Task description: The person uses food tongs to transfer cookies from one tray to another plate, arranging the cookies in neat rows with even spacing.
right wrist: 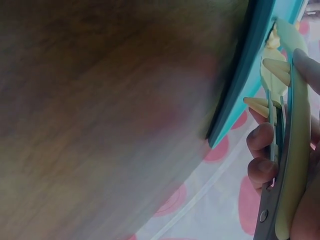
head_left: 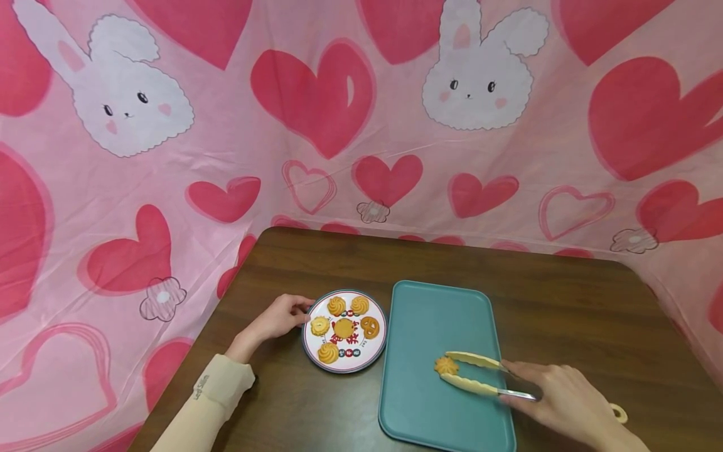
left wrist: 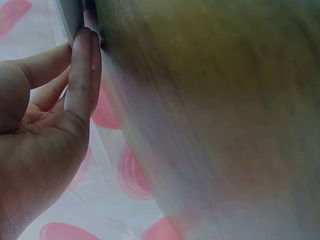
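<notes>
My left hand (head_left: 285,316) pinches the left rim of a round white plate (head_left: 369,353) with red lettering. In the left wrist view, the thumb and fingertips (left wrist: 85,42) meet at the plate's edge. Swirled cookies (head_left: 328,353) and a pretzel-shaped cookie (head_left: 369,327) lie on the plate. My right hand (head_left: 562,392) grips cream-tipped metal tongs (head_left: 471,384) over the teal tray (head_left: 440,314). A small star-shaped cookie (head_left: 446,366) is between the tong tips, close over the tray. The right wrist view shows fingers (right wrist: 261,137) curled round the tong arms.
Plate and tray sit side by side on a dark wooden table (head_left: 570,314), the plate just left of the tray. Behind and left of the table hangs a pink cloth (head_left: 395,138) with hearts and rabbits. The tray has a raised rim.
</notes>
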`<state>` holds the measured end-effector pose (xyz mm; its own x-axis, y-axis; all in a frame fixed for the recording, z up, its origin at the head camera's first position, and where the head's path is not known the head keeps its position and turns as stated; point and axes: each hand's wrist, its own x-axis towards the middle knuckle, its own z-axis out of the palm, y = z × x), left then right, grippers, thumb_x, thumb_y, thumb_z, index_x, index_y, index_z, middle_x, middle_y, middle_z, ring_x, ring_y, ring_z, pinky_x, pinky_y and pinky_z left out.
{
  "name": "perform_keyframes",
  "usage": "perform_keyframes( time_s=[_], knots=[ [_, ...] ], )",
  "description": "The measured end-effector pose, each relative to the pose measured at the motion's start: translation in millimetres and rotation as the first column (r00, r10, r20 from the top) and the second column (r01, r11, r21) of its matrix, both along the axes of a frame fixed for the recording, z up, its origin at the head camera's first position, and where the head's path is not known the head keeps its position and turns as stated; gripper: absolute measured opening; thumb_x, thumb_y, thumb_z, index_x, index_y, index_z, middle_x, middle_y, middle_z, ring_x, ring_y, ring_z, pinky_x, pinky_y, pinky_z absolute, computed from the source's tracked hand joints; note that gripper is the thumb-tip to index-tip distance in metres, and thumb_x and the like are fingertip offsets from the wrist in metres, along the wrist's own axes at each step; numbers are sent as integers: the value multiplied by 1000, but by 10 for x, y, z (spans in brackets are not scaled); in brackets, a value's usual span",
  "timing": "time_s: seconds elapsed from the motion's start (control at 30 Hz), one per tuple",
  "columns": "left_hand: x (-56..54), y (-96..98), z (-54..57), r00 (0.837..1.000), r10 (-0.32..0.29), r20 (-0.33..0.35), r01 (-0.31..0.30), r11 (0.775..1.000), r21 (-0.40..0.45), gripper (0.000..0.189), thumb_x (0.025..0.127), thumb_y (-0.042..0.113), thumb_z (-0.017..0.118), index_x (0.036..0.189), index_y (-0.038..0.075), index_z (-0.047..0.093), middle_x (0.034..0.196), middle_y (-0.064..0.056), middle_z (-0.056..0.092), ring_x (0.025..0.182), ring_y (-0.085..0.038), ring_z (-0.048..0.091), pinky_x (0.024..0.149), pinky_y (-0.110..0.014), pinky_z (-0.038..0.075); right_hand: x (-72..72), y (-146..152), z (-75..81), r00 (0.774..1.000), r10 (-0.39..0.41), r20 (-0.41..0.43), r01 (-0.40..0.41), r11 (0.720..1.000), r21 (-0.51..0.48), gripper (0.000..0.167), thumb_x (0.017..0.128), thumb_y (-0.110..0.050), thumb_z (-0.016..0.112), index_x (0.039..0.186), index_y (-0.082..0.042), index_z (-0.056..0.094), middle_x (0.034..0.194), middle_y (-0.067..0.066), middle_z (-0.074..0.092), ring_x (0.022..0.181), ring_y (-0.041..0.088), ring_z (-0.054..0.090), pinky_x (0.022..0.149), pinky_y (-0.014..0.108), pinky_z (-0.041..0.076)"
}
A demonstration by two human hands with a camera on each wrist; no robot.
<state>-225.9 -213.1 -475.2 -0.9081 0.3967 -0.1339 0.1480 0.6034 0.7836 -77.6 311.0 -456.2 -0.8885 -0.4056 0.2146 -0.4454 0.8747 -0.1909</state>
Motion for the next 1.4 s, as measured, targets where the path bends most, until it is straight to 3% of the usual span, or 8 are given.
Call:
perform_keyframes(
  time_s=[0.13, 0.3, 0.47, 0.57, 1.0, 1.2, 1.4],
  knots=[
    [-5, -3, -4, 1000, 1, 1, -1, 1000, -5, 35, 91, -2, 68, 125, -7, 64, 97, -8, 68, 81, -18, 61, 71, -30, 58, -44, -24, 34, 1000, 11, 9, -11, 1000, 1, 56, 78, -62, 75, 115, -21, 76, 101, -7, 75, 72, -4, 61, 60, 30, 55],
    [-2, 4, -1, 1000, 7, 2, -7, 1000, -11, 35, 91, -2, 68, 126, -7, 64, 97, -8, 68, 80, -18, 61, 71, -30, 58, -120, -94, 28, 991, 66, -121, -68, 998, -12, 51, 75, -57, 81, 112, -22, 77, 97, -10, 75, 73, 0, 65, 57, 28, 53],
    [0, 2, 14, 1000, -9, -9, 9, 1000, 3, 34, 91, -3, 67, 125, -9, 63, 97, -9, 68, 80, -18, 62, 71, -32, 58, -244, -209, 49, 974, 121, -192, -130, 991, -32, 51, 75, -53, 83, 113, -20, 77, 98, -8, 75, 72, 0, 66, 55, 26, 51],
    [-4, 3, 21, 1000, -11, -9, 11, 1000, 10, 35, 92, -3, 67, 125, -9, 63, 98, -10, 68, 80, -19, 62, 71, -33, 58, -327, -302, 66, 972, 146, -182, -157, 986, -52, 50, 76, -52, 82, 114, -19, 77, 99, -6, 75, 65, -4, 60, 54, 24, 49],
    [2, 3, 4, 1000, -9, -7, 9, 1000, -1, 35, 91, -2, 68, 126, -8, 63, 97, -9, 68, 79, -18, 62, 71, -31, 58, -650, -754, 113, 962, 237, -136, -252, 962, -104, 54, 78, -52, 82, 118, -16, 75, 105, -4, 75, 70, 5, 67, 55, 22, 49],
    [2, 11, 32, 1000, 1, 3, -1, 1000, -13, 36, 92, -2, 68, 127, -7, 63, 98, -8, 68, 80, -17, 62, 72, -30, 58, -753, -963, 122, 954, 283, -95, -292, 952, -89, 53, 84, -56, 74, 119, -16, 74, 108, -4, 74, 82, 10, 71, 63, 30, 55],
    [8, 13, 42, 1000, 7, 15, -7, 1000, -10, 36, 92, -2, 67, 128, -6, 63, 98, -8, 68, 80, -18, 61, 73, -30, 58, -815, -1162, 161, 952, 300, -52, -304, 950, -72, 53, 83, -58, 74, 118, -18, 75, 108, -6, 74, 81, 9, 70, 60, 27, 53]
  ],
)
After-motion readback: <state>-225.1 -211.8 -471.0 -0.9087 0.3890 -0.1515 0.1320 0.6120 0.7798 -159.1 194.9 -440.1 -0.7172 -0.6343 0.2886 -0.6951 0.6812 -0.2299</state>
